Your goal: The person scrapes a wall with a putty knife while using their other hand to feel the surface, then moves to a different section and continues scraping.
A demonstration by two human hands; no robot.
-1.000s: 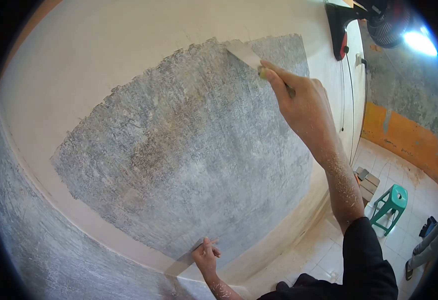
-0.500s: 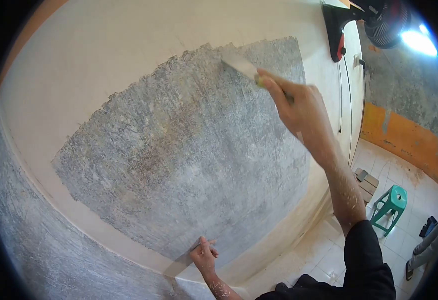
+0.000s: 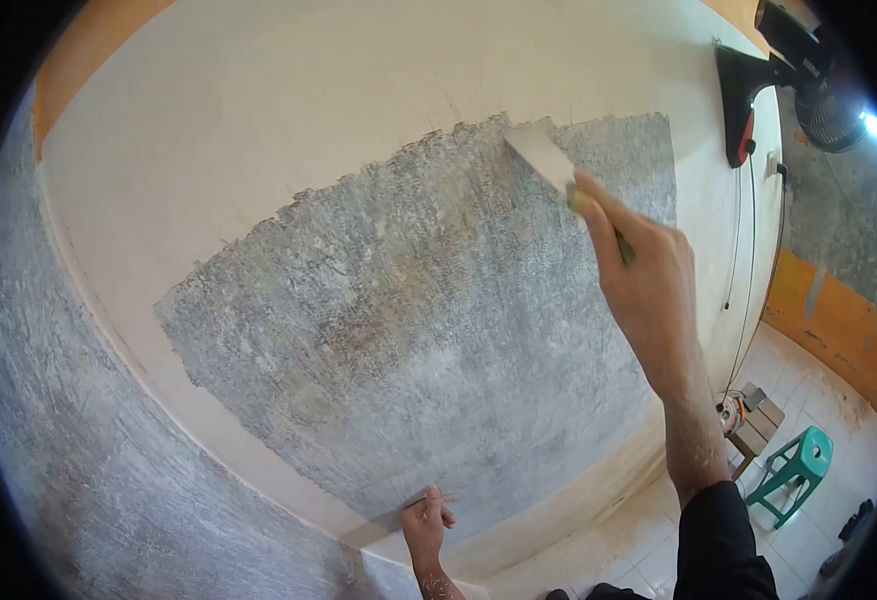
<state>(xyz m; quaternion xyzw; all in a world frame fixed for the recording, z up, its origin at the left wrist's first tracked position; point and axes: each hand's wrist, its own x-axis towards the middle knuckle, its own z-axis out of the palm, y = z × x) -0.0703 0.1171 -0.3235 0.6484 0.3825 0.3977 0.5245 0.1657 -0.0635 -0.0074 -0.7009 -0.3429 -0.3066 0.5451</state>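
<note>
My right hand [image 3: 649,275] is closed around the handle of a scraper [image 3: 541,158] with a wide pale blade. Its blade lies at the ragged upper edge of a grey, rough patch [image 3: 439,330] on the cream wall [image 3: 289,120]. Low on the wall, near the bottom of the patch, my left hand [image 3: 427,525] has its fingers pinched together. A thin, dark-edged piece juts out to the left from those fingers, and I cannot tell what it is. A darker band falls on the wall beside that hand.
A wall fan [image 3: 827,115] hangs at upper right, with cords running down below it. A green stool [image 3: 802,470] stands on the white tiled floor [image 3: 649,550], near brown blocks [image 3: 759,425]. To the left, a scratched grey-blue wall [image 3: 109,430] meets the cream one at a corner.
The view has shifted, so the wall and fan sit lower and farther right. The scraper stays near the patch's upper edge in my right hand, and my left hand keeps its pinch low down.
</note>
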